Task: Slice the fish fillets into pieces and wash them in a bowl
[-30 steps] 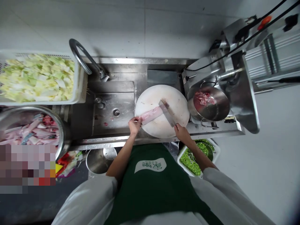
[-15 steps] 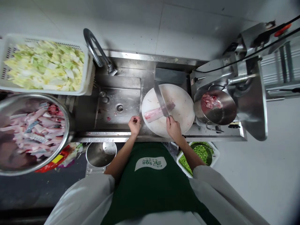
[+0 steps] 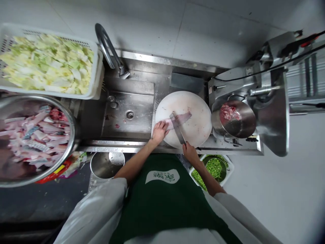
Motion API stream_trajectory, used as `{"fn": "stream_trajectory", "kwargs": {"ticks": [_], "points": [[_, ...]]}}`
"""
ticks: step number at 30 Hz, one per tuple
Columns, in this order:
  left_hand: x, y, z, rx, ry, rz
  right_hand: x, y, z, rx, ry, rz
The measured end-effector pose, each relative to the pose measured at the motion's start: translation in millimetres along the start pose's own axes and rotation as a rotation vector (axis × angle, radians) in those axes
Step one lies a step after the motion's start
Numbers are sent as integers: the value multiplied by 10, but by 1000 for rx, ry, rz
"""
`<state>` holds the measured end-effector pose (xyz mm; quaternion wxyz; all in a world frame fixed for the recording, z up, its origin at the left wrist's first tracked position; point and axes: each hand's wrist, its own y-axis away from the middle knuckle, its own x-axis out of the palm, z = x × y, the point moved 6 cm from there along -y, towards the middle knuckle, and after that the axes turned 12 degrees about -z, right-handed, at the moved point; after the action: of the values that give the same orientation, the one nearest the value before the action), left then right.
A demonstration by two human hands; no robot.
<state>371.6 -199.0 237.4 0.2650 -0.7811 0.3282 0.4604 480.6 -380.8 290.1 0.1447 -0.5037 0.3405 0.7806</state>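
Observation:
A pale pink fish fillet (image 3: pixel 184 117) lies across the round white cutting board (image 3: pixel 200 134). My left hand (image 3: pixel 159 131) presses down on the fillet's left end, fingers bent over it. In my right hand (image 3: pixel 190 151) is the handle of a cleaver (image 3: pixel 178 128), gripped from the near side of the board. The blade lies across the middle of the fillet, slanting up and to the left; whether it cuts into the flesh I cannot tell.
Left of the board is a steel sink (image 3: pixel 127 125) with a faucet (image 3: pixel 106 45). A basket of chopped cabbage (image 3: pixel 50 64) and a big bowl (image 3: pixel 72 135) of fish pieces stand farther left. A steel pot (image 3: pixel 243 118) with meat scraps sits right; chopped greens (image 3: pixel 214 167) are below.
My left hand has moved right from the sink's edge onto the fillet's left end. The cleaver, formerly raised higher over the fillet, has come lower and nearer to me. The view has shifted slightly.

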Motion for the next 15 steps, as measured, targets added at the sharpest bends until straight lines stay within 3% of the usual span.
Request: {"fn": "stream_trajectory", "kwargs": {"ticks": [2, 6, 8, 10, 12, 15], "points": [[-17, -64, -48, 61, -39, 73, -16, -133, 110, 8, -7, -10], [-3, -270, -138, 104, -138, 197, -111, -778, 509, -5, -92, -78], [-6, -390, -115, 87, -136, 235, -159, -978, 541, -5, -134, -85], [-64, -497, 5, 22, -78, 244, -171, -954, 416, 0, -151, -72], [-196, -573, 200, -88, 24, 200, -137, -738, 202, 2, -151, -55], [-463, -613, 368, -95, 204, 1, -37, -320, -132, 23, -138, -32]]}}
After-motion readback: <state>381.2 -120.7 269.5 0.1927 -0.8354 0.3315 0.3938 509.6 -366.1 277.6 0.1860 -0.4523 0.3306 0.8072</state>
